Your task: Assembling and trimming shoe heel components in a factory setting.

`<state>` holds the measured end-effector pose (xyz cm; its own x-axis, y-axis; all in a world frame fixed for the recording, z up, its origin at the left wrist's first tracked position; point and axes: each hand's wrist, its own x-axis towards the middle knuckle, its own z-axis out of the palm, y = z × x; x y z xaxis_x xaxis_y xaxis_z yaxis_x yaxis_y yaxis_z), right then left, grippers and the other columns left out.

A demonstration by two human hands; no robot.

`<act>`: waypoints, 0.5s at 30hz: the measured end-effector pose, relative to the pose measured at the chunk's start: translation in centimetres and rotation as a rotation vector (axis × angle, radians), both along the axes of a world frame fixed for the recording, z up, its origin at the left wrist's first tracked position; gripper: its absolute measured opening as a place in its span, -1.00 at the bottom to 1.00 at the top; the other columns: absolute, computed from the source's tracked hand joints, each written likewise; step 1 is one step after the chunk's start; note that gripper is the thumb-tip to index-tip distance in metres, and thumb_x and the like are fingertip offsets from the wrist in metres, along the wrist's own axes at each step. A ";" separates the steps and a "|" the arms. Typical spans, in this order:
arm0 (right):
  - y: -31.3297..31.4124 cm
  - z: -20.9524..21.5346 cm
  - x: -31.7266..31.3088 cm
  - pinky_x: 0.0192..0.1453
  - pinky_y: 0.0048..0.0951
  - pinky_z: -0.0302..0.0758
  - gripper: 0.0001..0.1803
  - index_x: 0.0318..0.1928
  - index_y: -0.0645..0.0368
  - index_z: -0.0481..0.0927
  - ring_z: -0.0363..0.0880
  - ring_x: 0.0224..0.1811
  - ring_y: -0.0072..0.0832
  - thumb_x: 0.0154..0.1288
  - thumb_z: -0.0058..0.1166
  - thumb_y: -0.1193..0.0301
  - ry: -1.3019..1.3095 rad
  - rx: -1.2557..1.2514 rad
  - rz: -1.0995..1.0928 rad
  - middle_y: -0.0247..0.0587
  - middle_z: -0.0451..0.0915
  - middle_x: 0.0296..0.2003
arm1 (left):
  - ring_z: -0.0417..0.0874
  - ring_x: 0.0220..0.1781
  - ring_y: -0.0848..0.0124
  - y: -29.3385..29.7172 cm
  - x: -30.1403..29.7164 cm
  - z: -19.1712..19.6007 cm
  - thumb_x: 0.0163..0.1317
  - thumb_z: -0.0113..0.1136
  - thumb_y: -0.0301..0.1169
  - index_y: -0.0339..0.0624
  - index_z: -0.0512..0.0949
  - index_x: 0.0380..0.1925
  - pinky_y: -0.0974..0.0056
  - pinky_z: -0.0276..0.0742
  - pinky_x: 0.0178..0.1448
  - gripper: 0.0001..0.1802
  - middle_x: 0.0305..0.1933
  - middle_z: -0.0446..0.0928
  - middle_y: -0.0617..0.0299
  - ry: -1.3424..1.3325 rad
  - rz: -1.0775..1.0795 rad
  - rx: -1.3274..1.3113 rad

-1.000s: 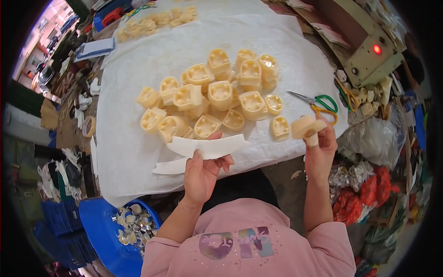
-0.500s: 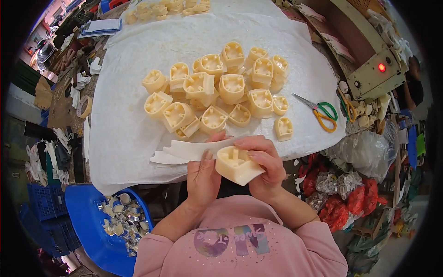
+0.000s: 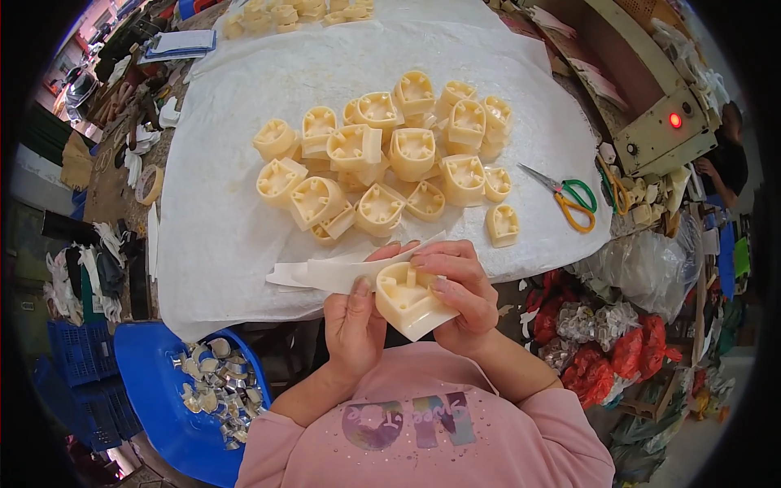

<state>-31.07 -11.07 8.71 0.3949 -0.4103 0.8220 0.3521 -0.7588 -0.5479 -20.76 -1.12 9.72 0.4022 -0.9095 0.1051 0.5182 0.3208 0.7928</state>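
Note:
A cream plastic shoe heel [image 3: 404,296], D-shaped with small pegs inside its open hollow, is held just in front of the table's near edge. My right hand [image 3: 465,299] is closed round its right side, fingers over the top rim. A thin white strip [image 3: 332,276] runs behind the heel and sticks out to the left, overlapping another. My left hand [image 3: 355,324] pinches this strip between thumb and fingers, close against the heel's left side. Several similar heels [image 3: 411,154] are heaped beyond my hands, and a single heel [image 3: 502,225] stands apart at the right.
Scissors [image 3: 569,202] with green and orange handles lie right on the white table cover [image 3: 220,244]. A blue bin [image 3: 146,407] of silvery pieces stands lower left. A machine with a lit red lamp [image 3: 675,120] is at the upper right, red plastic bags [image 3: 598,370] below it.
The heel has shifted slightly left and tilted in my hands. My right fingers have moved left over its rim, and the left hand has lowered slightly with the strip.

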 end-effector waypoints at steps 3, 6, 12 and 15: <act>0.0 0.0 -0.1 -0.04 -0.15 0.53 -0.44 -0.03 0.14 0.46 0.52 -0.07 -0.08 -0.12 -0.02 0.83 -0.006 0.004 -0.007 -0.01 0.51 -0.02 | 0.37 0.32 0.17 0.0 -0.1 0.0 0.49 -0.33 -0.27 -0.55 0.17 0.25 0.17 0.27 0.39 -0.46 0.29 0.30 -0.23 -0.029 -0.001 -0.002; -0.1 0.0 -0.2 -0.05 -0.17 0.54 -0.44 -0.03 0.15 0.46 0.52 -0.08 -0.08 -0.12 -0.01 0.83 -0.007 0.000 -0.010 -0.01 0.52 -0.03 | 0.36 0.32 0.16 0.0 -0.2 0.2 0.49 -0.33 -0.27 -0.56 0.16 0.25 0.17 0.26 0.39 -0.46 0.29 0.29 -0.24 -0.042 0.002 -0.002; -0.4 -0.2 -0.2 -0.10 -0.22 0.53 -0.43 -0.01 0.15 0.48 0.52 -0.12 -0.10 -0.11 0.03 0.81 0.046 -0.026 -0.049 -0.05 0.53 -0.07 | 0.35 0.33 0.17 0.0 -0.8 0.4 0.48 -0.34 -0.23 -0.55 0.16 0.25 0.16 0.25 0.39 -0.43 0.30 0.28 -0.20 -0.045 0.047 0.066; -0.5 -0.3 0.3 -0.14 -0.24 0.49 -0.44 -0.01 0.16 0.49 0.50 -0.15 -0.13 -0.13 0.06 0.77 0.051 -0.058 -0.093 -0.09 0.56 -0.11 | 0.34 0.33 0.17 0.1 -1.2 0.3 0.47 -0.33 -0.17 -0.54 0.18 0.25 0.14 0.22 0.40 -0.40 0.30 0.28 -0.16 -0.070 0.099 0.143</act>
